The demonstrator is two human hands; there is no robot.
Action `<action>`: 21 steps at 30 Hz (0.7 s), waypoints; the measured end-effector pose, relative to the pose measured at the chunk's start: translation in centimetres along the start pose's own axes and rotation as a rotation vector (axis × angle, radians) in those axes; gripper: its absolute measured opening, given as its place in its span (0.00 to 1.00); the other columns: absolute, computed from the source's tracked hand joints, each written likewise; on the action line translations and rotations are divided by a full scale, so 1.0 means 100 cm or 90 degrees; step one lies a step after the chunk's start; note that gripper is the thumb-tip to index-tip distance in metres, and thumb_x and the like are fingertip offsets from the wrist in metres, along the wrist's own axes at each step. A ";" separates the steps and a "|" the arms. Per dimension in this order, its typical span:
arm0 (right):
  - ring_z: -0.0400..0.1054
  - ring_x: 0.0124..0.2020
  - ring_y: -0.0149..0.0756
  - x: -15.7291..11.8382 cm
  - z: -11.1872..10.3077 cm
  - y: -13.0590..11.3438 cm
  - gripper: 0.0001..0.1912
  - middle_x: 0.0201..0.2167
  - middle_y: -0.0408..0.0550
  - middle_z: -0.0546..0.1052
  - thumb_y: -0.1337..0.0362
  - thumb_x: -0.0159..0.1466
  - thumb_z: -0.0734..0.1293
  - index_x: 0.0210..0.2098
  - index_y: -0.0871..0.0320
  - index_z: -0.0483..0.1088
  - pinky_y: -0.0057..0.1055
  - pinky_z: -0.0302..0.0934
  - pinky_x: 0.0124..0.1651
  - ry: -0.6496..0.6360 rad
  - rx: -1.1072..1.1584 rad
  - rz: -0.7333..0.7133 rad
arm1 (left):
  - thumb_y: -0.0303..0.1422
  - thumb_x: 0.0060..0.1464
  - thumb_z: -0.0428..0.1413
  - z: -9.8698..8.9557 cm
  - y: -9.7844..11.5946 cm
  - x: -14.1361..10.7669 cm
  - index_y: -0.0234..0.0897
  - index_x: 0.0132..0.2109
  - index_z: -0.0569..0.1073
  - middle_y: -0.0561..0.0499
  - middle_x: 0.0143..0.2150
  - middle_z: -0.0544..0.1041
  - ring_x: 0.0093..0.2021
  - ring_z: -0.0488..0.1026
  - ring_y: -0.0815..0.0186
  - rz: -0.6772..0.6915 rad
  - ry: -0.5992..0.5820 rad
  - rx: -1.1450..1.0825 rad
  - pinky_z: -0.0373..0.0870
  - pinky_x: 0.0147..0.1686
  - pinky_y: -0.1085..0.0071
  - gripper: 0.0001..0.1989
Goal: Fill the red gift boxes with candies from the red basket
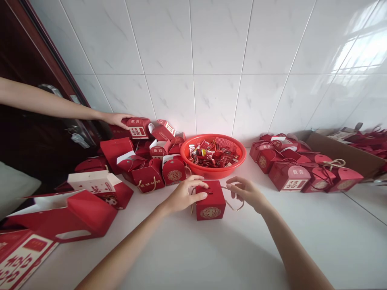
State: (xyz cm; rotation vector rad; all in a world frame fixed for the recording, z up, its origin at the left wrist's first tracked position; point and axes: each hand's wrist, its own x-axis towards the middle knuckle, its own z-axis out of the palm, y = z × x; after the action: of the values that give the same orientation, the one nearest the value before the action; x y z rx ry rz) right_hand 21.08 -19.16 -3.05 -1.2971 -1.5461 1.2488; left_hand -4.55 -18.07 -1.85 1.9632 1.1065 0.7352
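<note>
**Two hands on a small red box**

At the far left, another person's arm reaches in from the side. That other hand (116, 119) rests on a red box at the top of a pile of boxes (148, 157) by the tiled wall. Near the left edge lie big red paper bags (75, 213), flat on the white bench (187, 249).

In the middle, close to the person, stands the small red box (210, 200). It sits upright on the bench, just in front of the red basket (213, 155). The left hand (186, 194) lies over the top left of the box, with its fingers curled on the lid. It holds the box. The basket is full of sweets in red wrappers.

The right hand (246, 192) is just to the right of the box. Its fingers are bent and pinch the thin string handle (234, 207) that loops out from the box.

Farther right sits another group of closed boxes (290, 169) with string handles. Past them, at the far right, is a brown carton (347, 155).
</note>
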 end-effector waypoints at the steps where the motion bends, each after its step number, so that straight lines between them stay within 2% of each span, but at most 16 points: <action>1: 0.61 0.24 0.31 -0.002 -0.004 -0.003 0.24 0.21 0.40 0.70 0.45 0.56 0.71 0.41 0.58 0.72 0.30 0.55 0.28 -0.019 0.066 -0.022 | 0.42 0.54 0.60 -0.001 0.001 -0.001 0.41 0.47 0.79 0.45 0.59 0.72 0.58 0.70 0.54 -0.011 -0.011 0.010 0.69 0.56 0.62 0.16; 4: 0.63 0.26 0.30 -0.006 -0.010 -0.010 0.21 0.28 0.43 0.74 0.51 0.56 0.74 0.44 0.56 0.72 0.30 0.58 0.31 -0.029 0.260 -0.111 | 0.45 0.58 0.57 -0.007 0.006 -0.004 0.43 0.52 0.78 0.47 0.55 0.75 0.55 0.72 0.56 -0.034 -0.052 0.053 0.69 0.55 0.63 0.19; 6: 0.63 0.26 0.29 -0.007 -0.007 -0.011 0.19 0.34 0.46 0.76 0.54 0.57 0.74 0.44 0.55 0.73 0.31 0.60 0.32 -0.021 0.312 -0.154 | 0.47 0.59 0.55 -0.012 0.010 -0.005 0.46 0.55 0.77 0.47 0.57 0.74 0.54 0.72 0.55 -0.043 -0.076 0.091 0.70 0.52 0.63 0.21; 10: 0.63 0.27 0.29 -0.005 0.009 -0.008 0.17 0.43 0.49 0.77 0.56 0.58 0.74 0.45 0.54 0.73 0.31 0.61 0.32 -0.064 0.257 -0.172 | 0.49 0.59 0.55 -0.018 0.015 -0.005 0.50 0.57 0.76 0.46 0.60 0.70 0.52 0.73 0.54 -0.059 -0.104 0.139 0.71 0.49 0.64 0.22; 13: 0.62 0.26 0.28 -0.004 0.022 -0.006 0.15 0.41 0.47 0.77 0.56 0.57 0.74 0.42 0.54 0.74 0.30 0.60 0.30 -0.103 0.177 -0.163 | 0.48 0.57 0.56 -0.020 0.018 -0.002 0.48 0.56 0.77 0.45 0.58 0.70 0.47 0.74 0.57 -0.062 -0.088 0.121 0.71 0.47 0.63 0.22; 15: 0.61 0.26 0.27 -0.004 0.026 -0.008 0.14 0.38 0.46 0.76 0.56 0.57 0.74 0.40 0.55 0.75 0.29 0.59 0.29 -0.100 0.146 -0.162 | 0.46 0.55 0.59 -0.022 0.021 0.000 0.45 0.57 0.76 0.44 0.58 0.71 0.44 0.74 0.60 -0.062 -0.060 0.047 0.72 0.47 0.63 0.24; 18: 0.64 0.27 0.29 -0.002 0.026 -0.019 0.14 0.35 0.45 0.76 0.54 0.56 0.74 0.37 0.56 0.74 0.29 0.59 0.29 -0.043 0.157 -0.146 | 0.41 0.51 0.64 -0.032 0.033 0.004 0.40 0.55 0.75 0.45 0.53 0.75 0.42 0.75 0.62 -0.081 -0.022 -0.142 0.73 0.46 0.63 0.24; 21: 0.65 0.26 0.31 0.000 0.021 -0.041 0.14 0.26 0.42 0.74 0.55 0.55 0.74 0.35 0.57 0.74 0.31 0.60 0.31 0.033 0.152 -0.147 | 0.37 0.51 0.64 -0.044 0.054 0.007 0.37 0.51 0.76 0.44 0.51 0.76 0.45 0.77 0.60 -0.092 -0.009 -0.327 0.73 0.48 0.61 0.21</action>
State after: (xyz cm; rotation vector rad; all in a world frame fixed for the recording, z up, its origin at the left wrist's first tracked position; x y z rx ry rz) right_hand 18.11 -19.66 0.42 -0.9630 -1.4171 1.2006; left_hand -5.16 -17.90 5.11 1.4382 0.9269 0.8293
